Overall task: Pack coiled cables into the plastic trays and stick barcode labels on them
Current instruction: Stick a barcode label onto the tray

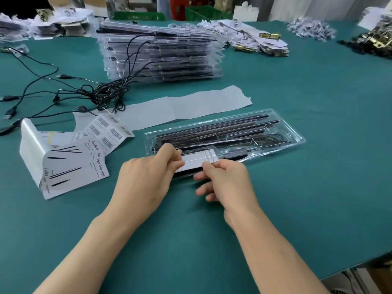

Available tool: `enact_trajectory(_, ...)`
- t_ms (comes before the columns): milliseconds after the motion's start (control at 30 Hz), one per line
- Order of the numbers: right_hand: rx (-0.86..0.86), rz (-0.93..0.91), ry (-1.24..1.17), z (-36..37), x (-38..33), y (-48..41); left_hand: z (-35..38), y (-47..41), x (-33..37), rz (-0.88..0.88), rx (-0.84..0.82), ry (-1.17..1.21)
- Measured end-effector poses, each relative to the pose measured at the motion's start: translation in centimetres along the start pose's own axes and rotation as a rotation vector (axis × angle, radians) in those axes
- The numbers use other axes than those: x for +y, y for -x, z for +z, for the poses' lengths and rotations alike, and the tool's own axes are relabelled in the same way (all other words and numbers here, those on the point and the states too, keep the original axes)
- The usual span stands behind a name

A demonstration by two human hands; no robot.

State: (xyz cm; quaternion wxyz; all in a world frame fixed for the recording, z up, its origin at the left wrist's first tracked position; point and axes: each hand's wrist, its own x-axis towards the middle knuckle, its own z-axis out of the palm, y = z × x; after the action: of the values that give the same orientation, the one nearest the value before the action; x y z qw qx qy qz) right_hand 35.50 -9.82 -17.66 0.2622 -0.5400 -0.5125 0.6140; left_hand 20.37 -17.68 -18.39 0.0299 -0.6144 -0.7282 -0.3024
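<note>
A long clear plastic tray [294, 134] lies flat, holding black bars and a coiled black cable [273, 137] towards its right end. A white rectangular label [197, 160] spans its near left edge, pinched at both ends. Behind, a stack of filled clear trays [161, 54] trails loose black cables [101, 94]. Curled barcode label sheets [106, 130] lie to the left.

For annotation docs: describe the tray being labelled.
On the green table, a tall stack of clear trays stands at the back. Just this side of a long white paper strip lies a single tray. Only this one has the left hand and right hand pinching a white label at its near edge.
</note>
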Motion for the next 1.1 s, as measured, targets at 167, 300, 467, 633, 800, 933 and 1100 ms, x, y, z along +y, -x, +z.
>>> enact_trajectory(167, -0.031, 0.004, 0.06, -0.8, 0.1, -0.6, -0.1, 0.0, 0.0, 0.004, -0.018, -0.01)
enact_trajectory(300, 0.075, -0.027, 0.051, -0.1, 0.4, -0.8, -0.2, 0.0, 0.0, -0.012, -0.024, -0.019)
enact_trajectory(467, 0.16, -0.071, 0.058, 0.3, 0.5, -0.7, -0.1, 0.0, 0.0, -0.002, -0.009, -0.01)
enact_trajectory(633, 0.172, -0.267, 0.183, -1.9, 1.0, 0.8, -0.1, 0.2, -0.6, 0.019, -0.02, -0.005)
enact_trajectory(800, 0.21, -0.944, 0.872, -4.1, 0.7, 0.2, -1.0, 0.0, -1.1, -0.028, -0.129, 0.073)
enact_trajectory(933, -0.074, -0.99, 1.004, -3.5, 1.2, -1.2, -1.5, -0.3, -1.5, -0.027, -0.226, 0.148)
enact_trajectory(1100, -0.054, -1.049, 0.972, -3.3, 2.2, -1.8, -3.1, -0.9, -3.0, -0.11, -0.173, 0.169)
